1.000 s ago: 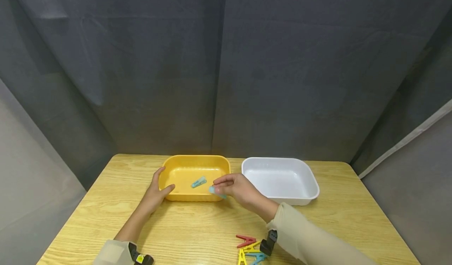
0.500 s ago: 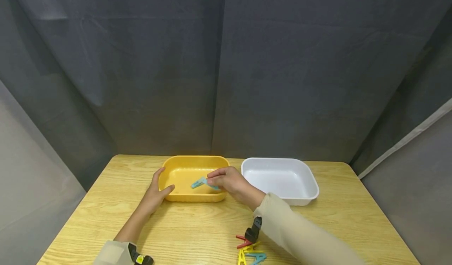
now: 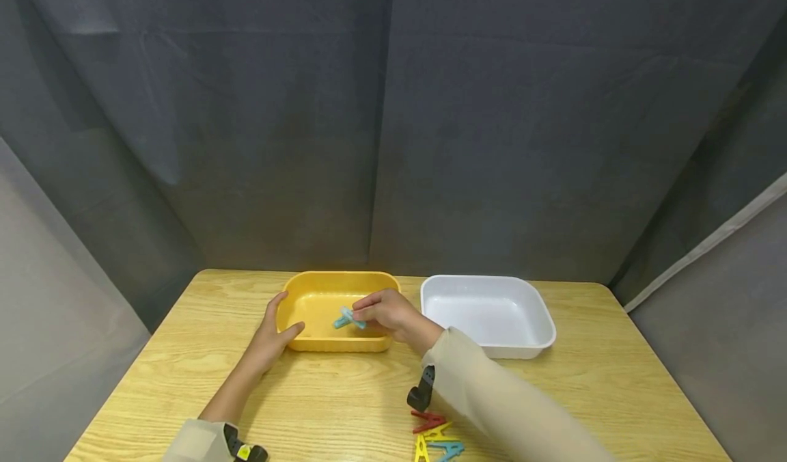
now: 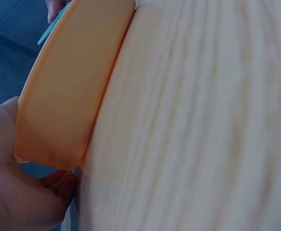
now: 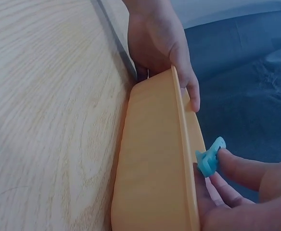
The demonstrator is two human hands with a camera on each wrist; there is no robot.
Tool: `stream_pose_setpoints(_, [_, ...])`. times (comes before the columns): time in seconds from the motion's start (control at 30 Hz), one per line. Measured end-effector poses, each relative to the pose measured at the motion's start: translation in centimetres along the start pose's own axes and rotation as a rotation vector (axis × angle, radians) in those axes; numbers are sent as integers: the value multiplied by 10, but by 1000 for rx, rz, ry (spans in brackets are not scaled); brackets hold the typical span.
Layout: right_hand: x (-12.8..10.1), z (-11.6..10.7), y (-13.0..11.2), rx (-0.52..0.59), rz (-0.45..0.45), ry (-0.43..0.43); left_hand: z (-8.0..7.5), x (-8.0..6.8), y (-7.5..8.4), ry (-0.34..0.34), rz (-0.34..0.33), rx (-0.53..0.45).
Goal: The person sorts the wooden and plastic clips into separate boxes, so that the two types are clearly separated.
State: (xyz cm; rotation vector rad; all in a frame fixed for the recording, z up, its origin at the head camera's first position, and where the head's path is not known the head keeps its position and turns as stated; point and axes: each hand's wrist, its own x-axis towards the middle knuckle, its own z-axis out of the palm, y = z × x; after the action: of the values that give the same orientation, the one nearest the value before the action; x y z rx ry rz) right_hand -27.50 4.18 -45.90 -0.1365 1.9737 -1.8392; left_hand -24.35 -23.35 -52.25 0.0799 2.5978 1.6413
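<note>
A yellow plastic tub (image 3: 341, 345) stands on the wooden table. My left hand (image 3: 268, 339) grips its left end, with the thumb (image 5: 194, 94) over the rim in the right wrist view. Over the inside of the tub, my right hand (image 3: 393, 317) pinches a light-blue clothespin (image 5: 209, 161) between thumb and fingers. A second light-blue clothespin (image 3: 340, 322) lies on the tub floor and is overlapped by the held one in the head view. From the left wrist, the tub's outer wall (image 4: 68, 86) hides most of the right hand.
To the right of the tub stands a white tub (image 3: 488, 311) of similar shape. Near the front edge lie a red clothespin (image 3: 426, 421), yellow clothespins (image 3: 421, 448) and a blue clothespin (image 3: 450, 450), close together below the right forearm. Dark curtains (image 3: 393, 141) hang behind the table (image 3: 332, 400).
My right hand has moved left and deeper over the yellow tub, bringing its clothespin up to the one lying there. The left hand keeps its place.
</note>
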Motion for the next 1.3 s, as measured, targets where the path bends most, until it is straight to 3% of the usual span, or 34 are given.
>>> stream_pose_setpoints(0.27, [10,6,-1,-39,49,33,-1,3,-2,-17,-26,-10])
stream_pose_setpoints(0.77, [21,17,3,-76,146,67,-3,-2,0,-10,-6,8])
stream_pose_setpoints(1.13, [25,18,4,-112,168,78,-3,-5,2,-9,-2,-2])
stream_pose_setpoints(1.3, [25,18,4,-73,163,68,-3,-5,3,-9,2,-3])
